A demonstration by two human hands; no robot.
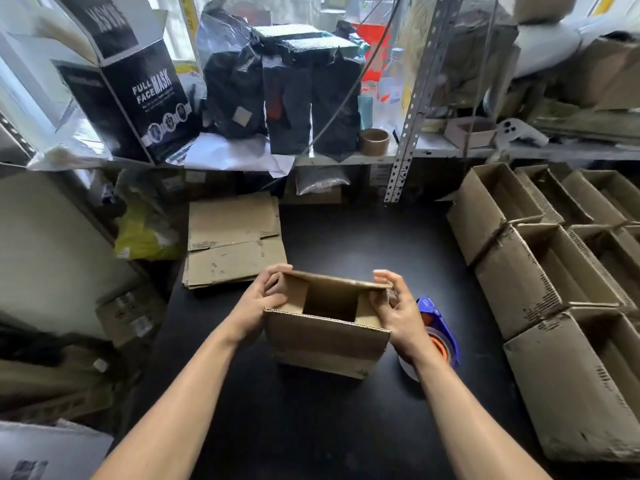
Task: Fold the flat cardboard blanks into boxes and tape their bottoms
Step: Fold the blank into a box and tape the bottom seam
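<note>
The half-folded box (pixel 327 327) stands on the black worktop (pixel 311 427), between both hands: left hand (pixel 258 306) and right hand (pixel 398 311) grasp its side flaps. The tape dispenser (pixel 438 332) beside the box is partly hidden by the right hand.

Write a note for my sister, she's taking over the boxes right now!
Left hand and right hand each grip an end of the box on the black table.
Its flaps are half folded, no tape visible.
Tape gun lies right of it, behind the right hand.
Blanks are stacked back left.
Made boxes sit at right.
Left: close flaps, tape, then the blanks.
</note>
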